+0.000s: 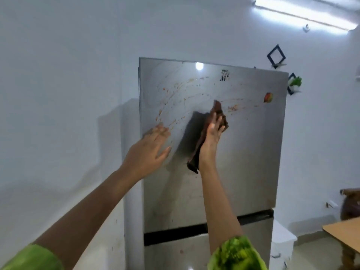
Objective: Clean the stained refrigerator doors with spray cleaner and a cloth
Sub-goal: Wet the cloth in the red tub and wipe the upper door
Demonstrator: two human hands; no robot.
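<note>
A steel refrigerator stands ahead; its upper door [249,152] carries curved orange-brown smears across the top half. My right hand [211,137] presses a dark brown cloth [218,112] against the middle of that door, fingers spread over it, with the cloth's tail hanging below my wrist. My left hand [150,152] lies flat with straight fingers on the door near its left edge. The lower door [175,254] shows beneath a black gap. No spray bottle is in view.
Two magnets, a dark one [224,75] and a red-yellow one [268,97], stick to the upper door. A wooden table corner [344,234] juts in at the lower right. A white wall flanks the fridge on the left.
</note>
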